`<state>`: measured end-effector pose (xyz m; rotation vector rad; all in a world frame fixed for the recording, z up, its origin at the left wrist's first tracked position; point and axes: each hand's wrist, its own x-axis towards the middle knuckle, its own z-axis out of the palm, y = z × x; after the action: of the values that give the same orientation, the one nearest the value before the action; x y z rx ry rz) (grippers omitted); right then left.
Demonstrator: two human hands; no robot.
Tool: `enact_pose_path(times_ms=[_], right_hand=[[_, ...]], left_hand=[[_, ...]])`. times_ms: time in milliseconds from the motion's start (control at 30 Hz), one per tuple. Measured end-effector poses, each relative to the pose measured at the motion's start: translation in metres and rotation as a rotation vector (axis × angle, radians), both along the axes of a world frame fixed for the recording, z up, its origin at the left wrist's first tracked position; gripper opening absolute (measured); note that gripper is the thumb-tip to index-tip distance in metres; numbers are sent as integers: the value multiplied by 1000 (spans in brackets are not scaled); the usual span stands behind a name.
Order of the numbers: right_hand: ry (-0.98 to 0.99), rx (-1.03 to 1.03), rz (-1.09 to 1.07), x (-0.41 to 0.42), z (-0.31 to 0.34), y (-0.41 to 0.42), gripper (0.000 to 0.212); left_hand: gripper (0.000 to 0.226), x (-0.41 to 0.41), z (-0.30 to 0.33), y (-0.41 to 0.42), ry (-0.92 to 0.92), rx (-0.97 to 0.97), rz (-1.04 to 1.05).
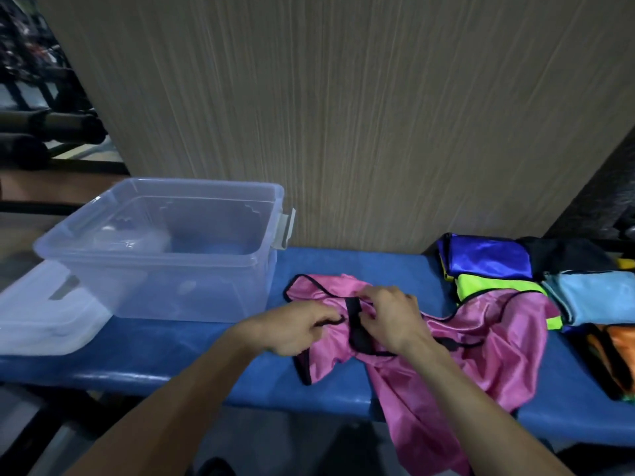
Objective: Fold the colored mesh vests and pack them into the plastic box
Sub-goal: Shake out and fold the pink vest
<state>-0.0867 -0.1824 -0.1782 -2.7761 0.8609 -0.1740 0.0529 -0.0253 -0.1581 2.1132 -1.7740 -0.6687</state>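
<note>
Lying crumpled on the blue worktop (192,341), just right of the clear plastic box (165,249), the pink vest (488,352) hangs partly over the worktop's front edge. The left hand (292,329) pinches the vest's black trim with curled fingers; the right hand (391,317) grips a black strap close beside it. Right of the box, past the pink vest, sit folded vests (515,273) in blue, yellow-green, light blue and orange. The box's lid (44,321) rests against its left side.

orange vest (615,359): cut by right edge | pink vest (491,341): hem hangs below bench, partly hidden
</note>
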Motion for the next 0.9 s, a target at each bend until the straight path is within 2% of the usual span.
enact_pose_path(times_ms=[67,167,267,367,433,533,633,700,800,900], right_hand=[[-91,25,-19,0,-2,-6,33],[-295,164,-46,-5,0,-16,17],[-408,300,-43,-12,7,-20,12],[-525,377,-35,-21,15,-19,10],[-579,422,-34,-29,19,-18,17],[-637,525,-80,-40,25,-19,20],[-723,599,-118,-50,33,-20,9],[-761,641,-128,-57,39,-19,9],[-717,565,-126,-71,47,-9,14],[-743,441,-47,-84,64,13,28]], left_hand=[[31,9,-6,3,-115,-3,145],[13,19,-6,-2,-186,-186,362],[11,19,-8,-11,-187,-211,415],[13,16,-6,-18,-71,-122,362],[13,16,-3,-21,9,-164,323],[10,15,7,-21,143,-301,333],[5,2,21,-16,167,-490,276],[10,-11,35,-10,202,-602,245],[16,-28,64,4,395,-772,223],[13,-41,108,22,607,-803,182]])
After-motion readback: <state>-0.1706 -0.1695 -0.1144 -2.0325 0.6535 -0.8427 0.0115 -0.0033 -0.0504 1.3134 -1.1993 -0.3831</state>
